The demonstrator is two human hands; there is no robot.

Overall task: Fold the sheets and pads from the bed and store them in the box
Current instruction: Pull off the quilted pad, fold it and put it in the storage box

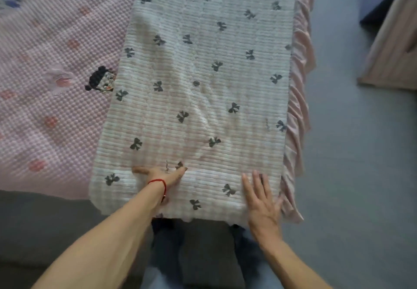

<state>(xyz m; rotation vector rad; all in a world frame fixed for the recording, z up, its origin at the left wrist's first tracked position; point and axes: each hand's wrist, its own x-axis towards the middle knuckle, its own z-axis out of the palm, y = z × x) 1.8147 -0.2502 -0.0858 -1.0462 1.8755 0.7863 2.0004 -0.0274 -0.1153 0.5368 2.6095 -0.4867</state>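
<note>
At near end of bow-print pad (203, 85), left hand (162, 175) and right hand (259, 196) lying spread flat, pressing, likely smoothing long strip for next fold; pink sheet (45, 85) waiting beneath.

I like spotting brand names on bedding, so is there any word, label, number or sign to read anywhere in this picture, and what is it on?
None: no readable text anywhere in this view.
White ribbed pad: only dark bow prints, no letters.
Pink bedspread: a cartoon figure and red dots, no words.
Left hand, wearing a red string bracelet, and right hand rest flat on the pad; neither covers a visible label.
</note>
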